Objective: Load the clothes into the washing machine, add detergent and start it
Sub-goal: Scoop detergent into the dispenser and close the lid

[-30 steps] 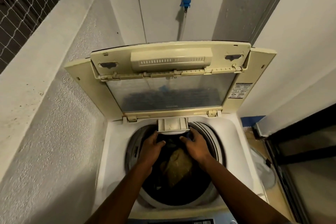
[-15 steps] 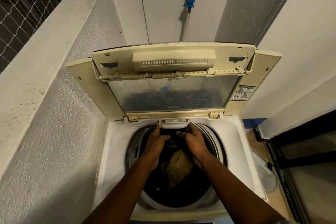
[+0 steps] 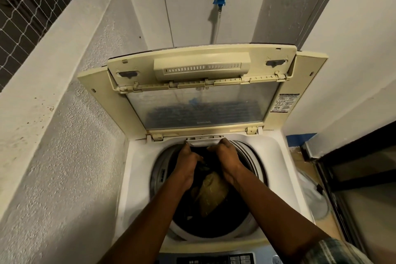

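A top-loading washing machine [image 3: 141, 169] stands open, its cream lid [image 3: 201, 83] folded up against the back wall. Dark clothes [image 3: 233, 212] and an olive-brown garment [image 3: 211, 194] lie in the drum. A white detergent drawer [image 3: 203, 142] sits at the back rim of the opening, almost fully pushed in. My left hand [image 3: 188, 156] presses against its left end and my right hand [image 3: 225, 153] against its right end, fingers curled on the drawer front. Both forearms reach over the drum.
A rough plastered wall [image 3: 64, 178] and ledge close in on the left. A tap with a blue fitting [image 3: 220, 0] and hose hangs on the back wall. A dark-framed door [image 3: 353, 178] stands at right. The control panel [image 3: 214, 260] lies at the bottom edge.
The detergent drawer stuck out over the drum a second ago; both hands have pushed it back towards the rear rim, and it now sits nearly flush.
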A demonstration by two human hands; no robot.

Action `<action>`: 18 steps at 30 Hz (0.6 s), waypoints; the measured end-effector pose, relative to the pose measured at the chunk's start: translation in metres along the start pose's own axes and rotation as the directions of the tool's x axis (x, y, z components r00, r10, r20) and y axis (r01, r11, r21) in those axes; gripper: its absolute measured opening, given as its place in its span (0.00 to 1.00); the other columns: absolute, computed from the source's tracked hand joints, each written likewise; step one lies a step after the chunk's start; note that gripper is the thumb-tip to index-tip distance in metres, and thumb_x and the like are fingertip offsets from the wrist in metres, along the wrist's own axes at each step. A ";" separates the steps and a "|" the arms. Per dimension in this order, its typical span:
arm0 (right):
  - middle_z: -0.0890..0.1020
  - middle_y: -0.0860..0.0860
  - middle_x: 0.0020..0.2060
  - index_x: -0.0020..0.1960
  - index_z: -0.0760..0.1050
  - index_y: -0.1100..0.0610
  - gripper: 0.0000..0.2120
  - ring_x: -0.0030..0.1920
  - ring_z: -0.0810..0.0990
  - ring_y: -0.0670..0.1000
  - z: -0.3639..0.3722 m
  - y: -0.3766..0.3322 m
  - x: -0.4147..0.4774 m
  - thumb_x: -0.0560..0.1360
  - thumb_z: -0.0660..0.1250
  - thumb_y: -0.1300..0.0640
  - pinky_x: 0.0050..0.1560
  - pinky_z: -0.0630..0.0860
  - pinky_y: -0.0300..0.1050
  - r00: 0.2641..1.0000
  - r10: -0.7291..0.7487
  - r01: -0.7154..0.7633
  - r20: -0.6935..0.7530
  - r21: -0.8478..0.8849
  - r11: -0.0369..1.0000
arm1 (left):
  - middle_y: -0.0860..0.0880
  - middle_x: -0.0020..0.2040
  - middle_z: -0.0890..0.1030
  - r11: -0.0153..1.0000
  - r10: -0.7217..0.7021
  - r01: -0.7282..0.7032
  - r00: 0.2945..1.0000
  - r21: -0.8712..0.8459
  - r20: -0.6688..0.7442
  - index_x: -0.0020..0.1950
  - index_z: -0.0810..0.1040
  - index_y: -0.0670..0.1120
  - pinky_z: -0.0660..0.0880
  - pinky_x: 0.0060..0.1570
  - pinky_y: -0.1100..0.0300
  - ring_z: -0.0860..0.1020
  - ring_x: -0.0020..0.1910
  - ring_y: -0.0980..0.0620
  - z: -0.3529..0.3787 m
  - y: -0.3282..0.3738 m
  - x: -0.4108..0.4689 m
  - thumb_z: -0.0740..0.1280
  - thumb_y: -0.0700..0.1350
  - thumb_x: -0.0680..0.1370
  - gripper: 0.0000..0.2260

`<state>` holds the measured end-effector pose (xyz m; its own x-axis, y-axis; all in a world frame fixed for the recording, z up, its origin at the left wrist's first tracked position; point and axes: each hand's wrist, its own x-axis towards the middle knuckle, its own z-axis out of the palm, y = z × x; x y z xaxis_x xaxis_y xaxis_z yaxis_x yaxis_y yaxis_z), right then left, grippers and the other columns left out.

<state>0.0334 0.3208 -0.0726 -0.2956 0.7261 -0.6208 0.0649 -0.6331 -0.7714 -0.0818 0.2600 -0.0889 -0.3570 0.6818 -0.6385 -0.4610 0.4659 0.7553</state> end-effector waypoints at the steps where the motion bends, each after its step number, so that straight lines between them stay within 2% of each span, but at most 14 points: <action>1: 0.84 0.67 0.56 0.62 0.74 0.66 0.18 0.58 0.84 0.68 0.002 -0.003 0.000 0.73 0.68 0.68 0.60 0.80 0.70 1.000 0.000 0.000 -0.004 0.001 1.000 | 0.38 0.55 0.85 1.000 -0.018 0.018 1.000 -0.006 -0.010 0.64 0.78 0.56 0.80 0.57 0.36 0.84 0.54 0.36 0.001 0.003 0.000 0.61 0.31 0.74 0.25; 3: 0.82 0.69 0.57 0.62 0.73 0.67 0.18 0.58 0.83 0.69 0.005 -0.008 0.001 0.73 0.67 0.69 0.60 0.80 0.71 1.000 -0.003 0.003 -0.017 -0.004 1.000 | 0.36 0.60 0.81 0.998 -0.068 0.068 0.998 0.009 -0.011 0.77 0.64 0.58 0.81 0.56 0.38 0.83 0.56 0.35 0.003 0.008 0.002 0.60 0.33 0.77 0.32; 4: 0.82 0.69 0.57 0.62 0.73 0.67 0.18 0.58 0.83 0.69 0.007 -0.009 0.001 0.73 0.67 0.69 0.59 0.80 0.71 1.000 0.002 -0.002 -0.020 -0.001 1.000 | 0.35 0.62 0.80 0.996 -0.085 0.084 0.996 0.022 0.006 0.80 0.57 0.58 0.82 0.54 0.40 0.82 0.56 0.35 0.003 0.010 0.002 0.60 0.33 0.77 0.35; 5: 0.81 0.70 0.58 0.63 0.73 0.68 0.19 0.59 0.82 0.70 0.009 -0.011 0.000 0.72 0.67 0.69 0.59 0.80 0.71 1.000 0.011 -0.010 -0.021 0.009 1.000 | 0.35 0.64 0.79 0.996 -0.090 0.089 0.996 0.028 0.029 0.81 0.55 0.57 0.82 0.51 0.43 0.82 0.57 0.36 0.004 0.012 0.001 0.60 0.32 0.77 0.36; 7: 0.80 0.70 0.59 0.64 0.72 0.68 0.21 0.61 0.81 0.71 0.011 -0.012 -0.003 0.71 0.66 0.70 0.60 0.79 0.72 1.000 0.022 -0.022 -0.014 0.028 0.999 | 0.36 0.64 0.78 0.995 -0.096 0.094 0.994 0.038 0.059 0.81 0.56 0.55 0.83 0.47 0.47 0.83 0.57 0.38 0.004 0.013 0.000 0.60 0.30 0.76 0.37; 9: 0.82 0.68 0.57 0.62 0.74 0.67 0.18 0.59 0.82 0.69 0.009 -0.012 -0.007 0.72 0.65 0.70 0.59 0.81 0.69 1.000 0.007 -0.007 -0.001 0.044 0.999 | 0.36 0.64 0.79 0.994 -0.103 0.100 0.992 0.044 0.078 0.81 0.56 0.56 0.83 0.50 0.45 0.82 0.57 0.37 0.002 0.012 0.001 0.61 0.29 0.75 0.39; 11: 0.84 0.61 0.49 0.52 0.78 0.60 0.10 0.49 0.85 0.60 0.001 -0.008 -0.011 0.75 0.63 0.70 0.49 0.84 0.56 1.000 -0.018 0.017 0.018 0.061 0.998 | 0.36 0.64 0.79 0.994 -0.107 0.103 0.990 0.049 0.088 0.82 0.53 0.57 0.81 0.58 0.40 0.81 0.59 0.36 0.000 0.012 0.001 0.62 0.29 0.73 0.42; 13: 0.86 0.53 0.42 0.48 0.78 0.54 0.12 0.44 0.85 0.53 -0.010 -0.004 -0.017 0.78 0.62 0.70 0.42 0.81 0.45 0.997 -0.029 0.027 0.074 0.018 0.999 | 0.36 0.67 0.77 0.992 -0.080 0.074 0.996 0.098 0.051 0.82 0.53 0.56 0.78 0.61 0.38 0.79 0.61 0.36 -0.005 0.014 -0.004 0.63 0.30 0.74 0.41; 15: 0.88 0.47 0.43 0.51 0.80 0.49 0.14 0.45 0.87 0.48 -0.021 -0.002 -0.027 0.79 0.64 0.68 0.41 0.81 0.38 0.992 -0.068 0.076 0.103 -0.068 0.995 | 0.42 0.72 0.74 0.980 -0.006 0.009 1.000 0.199 -0.016 0.82 0.55 0.55 0.79 0.60 0.44 0.78 0.62 0.41 -0.011 0.015 -0.013 0.64 0.33 0.76 0.38; 16: 0.88 0.46 0.47 0.55 0.80 0.48 0.14 0.47 0.87 0.46 -0.025 -0.001 -0.032 0.80 0.65 0.66 0.43 0.81 0.36 0.990 -0.103 0.114 0.099 -0.118 0.986 | 0.45 0.73 0.73 0.965 0.043 -0.030 0.998 0.262 -0.045 0.82 0.56 0.54 0.78 0.59 0.48 0.77 0.63 0.44 -0.015 0.016 -0.020 0.65 0.36 0.78 0.36; 18: 0.85 0.49 0.59 0.66 0.78 0.51 0.16 0.56 0.84 0.46 -0.035 0.003 -0.044 0.80 0.68 0.63 0.52 0.81 0.36 0.982 -0.180 0.188 0.057 -0.228 0.955 | 0.47 0.76 0.70 0.917 0.143 -0.105 0.987 0.384 -0.071 0.82 0.56 0.53 0.73 0.66 0.52 0.73 0.70 0.45 -0.022 0.016 -0.035 0.66 0.41 0.80 0.33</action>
<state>0.0803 0.2968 -0.0522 -0.3559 0.8117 -0.4631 0.2241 -0.4069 -0.8856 -0.0945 0.2309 -0.0578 -0.4761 0.6993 -0.5332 -0.0734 0.5726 0.8165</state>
